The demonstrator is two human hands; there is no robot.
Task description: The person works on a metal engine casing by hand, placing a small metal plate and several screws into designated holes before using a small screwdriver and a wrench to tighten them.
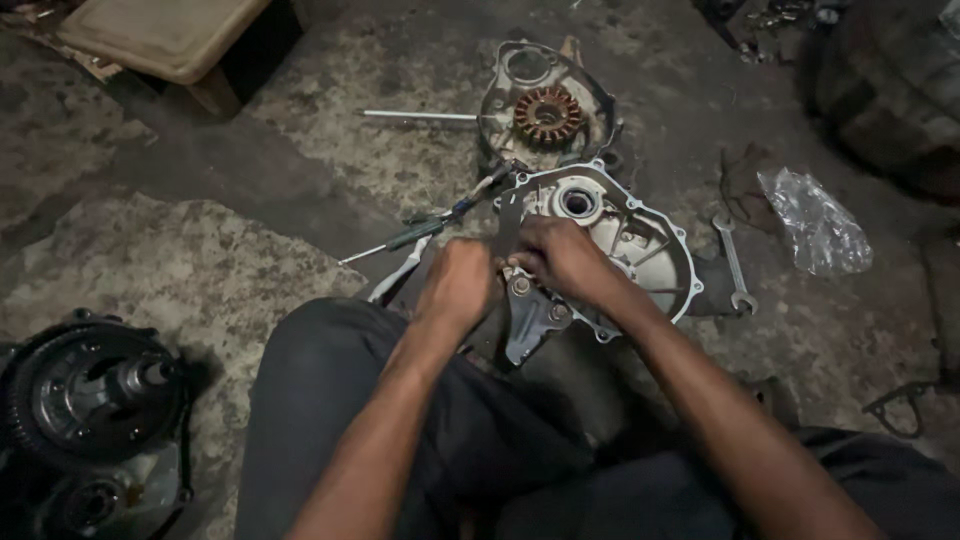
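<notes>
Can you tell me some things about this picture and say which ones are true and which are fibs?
1. Both hands are at the silver engine cover. True: the left hand and right hand meet at its near edge.
2. A spanner lies right of that cover. True.
3. The coppery coil ring sits in the person's lap. False: it lies on the floor beyond the cover.
4. The crumpled plastic bag is at the far left. False: it is on the right.
5. A screwdriver lies on the floor. True.
</notes>
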